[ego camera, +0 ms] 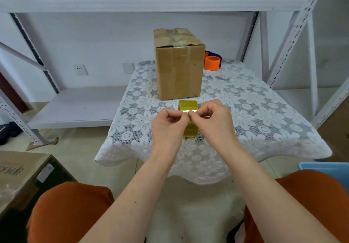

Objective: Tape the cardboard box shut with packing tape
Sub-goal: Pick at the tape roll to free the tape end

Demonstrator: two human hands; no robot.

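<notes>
A tall brown cardboard box [179, 68] stands upright at the middle back of the lace-covered table [255, 110], its top flaps closed with clear tape strips across them. In front of it, a yellowish roll of packing tape [188, 106] stands on edge between my hands. My left hand [168, 127] and my right hand [213, 118] both pinch at the top of the roll, fingertips meeting on the tape's surface. The lower part of the roll shows between my wrists.
An orange and dark blue tape dispenser [213, 62] sits behind the box at the right. White metal shelving [151, 2] surrounds the table. A cardboard carton [20, 172] lies on the floor at left, a blue bin [328, 169] at right.
</notes>
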